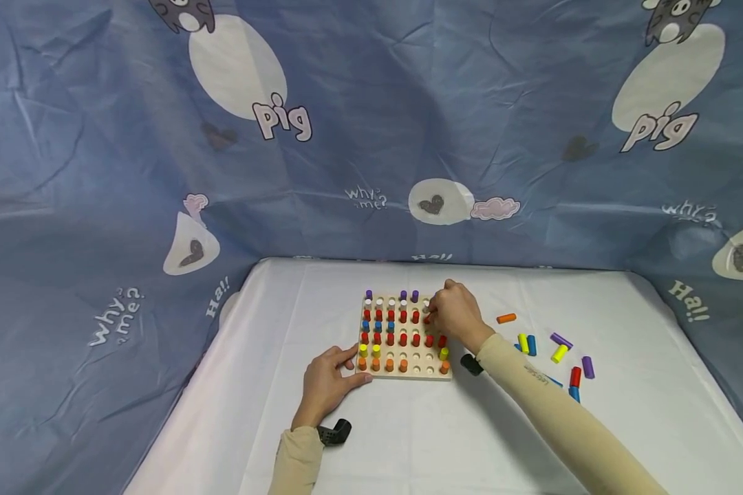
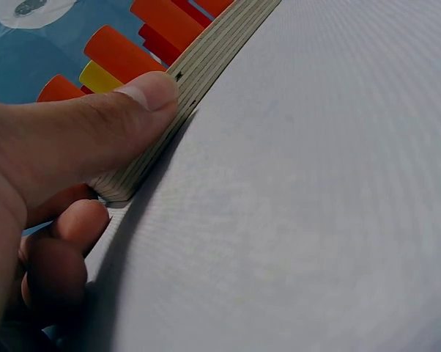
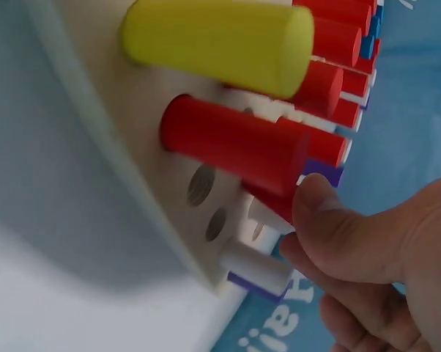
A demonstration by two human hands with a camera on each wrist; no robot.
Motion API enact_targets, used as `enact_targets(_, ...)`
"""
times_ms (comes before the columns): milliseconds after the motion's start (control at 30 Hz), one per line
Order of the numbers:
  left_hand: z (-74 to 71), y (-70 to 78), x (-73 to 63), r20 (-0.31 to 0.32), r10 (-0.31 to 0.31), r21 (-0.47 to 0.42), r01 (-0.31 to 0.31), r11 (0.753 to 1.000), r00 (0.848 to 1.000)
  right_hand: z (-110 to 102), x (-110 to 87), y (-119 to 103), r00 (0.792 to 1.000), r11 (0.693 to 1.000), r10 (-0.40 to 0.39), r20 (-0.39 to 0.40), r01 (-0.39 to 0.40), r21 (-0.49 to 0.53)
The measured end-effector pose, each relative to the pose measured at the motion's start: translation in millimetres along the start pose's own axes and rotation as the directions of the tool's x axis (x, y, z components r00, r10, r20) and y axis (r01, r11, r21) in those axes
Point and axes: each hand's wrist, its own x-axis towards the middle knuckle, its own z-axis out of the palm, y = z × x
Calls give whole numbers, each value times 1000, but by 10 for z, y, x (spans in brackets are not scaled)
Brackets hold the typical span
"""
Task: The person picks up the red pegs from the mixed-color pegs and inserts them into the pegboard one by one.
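Note:
A wooden pegboard (image 1: 416,371) lies on the white table, with rows of purple, white, red, blue, yellow and orange pegs. My left hand (image 1: 328,381) holds its near left corner, the thumb (image 2: 151,92) against the front edge and the other fingers curled by the left side. Over the board's far right part, my right hand (image 1: 458,313) pinches a red peg (image 3: 270,202) between thumb and forefinger, low among the rows. White pegs (image 3: 256,264) stand right beside those fingertips. Nearer the right wrist camera rise another red peg (image 3: 231,139) and a yellow peg (image 3: 217,44).
Loose pegs lie scattered right of the board, among them an orange peg (image 1: 506,318), a yellow peg (image 1: 559,354), a purple peg (image 1: 588,367) and a red peg (image 1: 576,377). The right forearm (image 1: 557,405) passes over part of them. A blue printed cloth (image 1: 371,137) hangs behind the table.

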Motion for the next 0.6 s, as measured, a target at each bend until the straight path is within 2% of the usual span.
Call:
enact_targets(167, 22, -9, -2, 6, 10, -5, -9, 1000, 1000, 42, 19, -45, 1000, 1000, 1, 4, -1, -18)
enact_targets(400, 15, 6, -5, 15, -6, 3, 6, 1000, 1000, 46, 15, -115, 996, 996, 88, 26, -87, -24)
enact_targets(600, 10, 11, 10, 9, -4, 3, 4, 1000, 1000, 66, -1, -126, 996, 996, 85, -6, -85, -23)
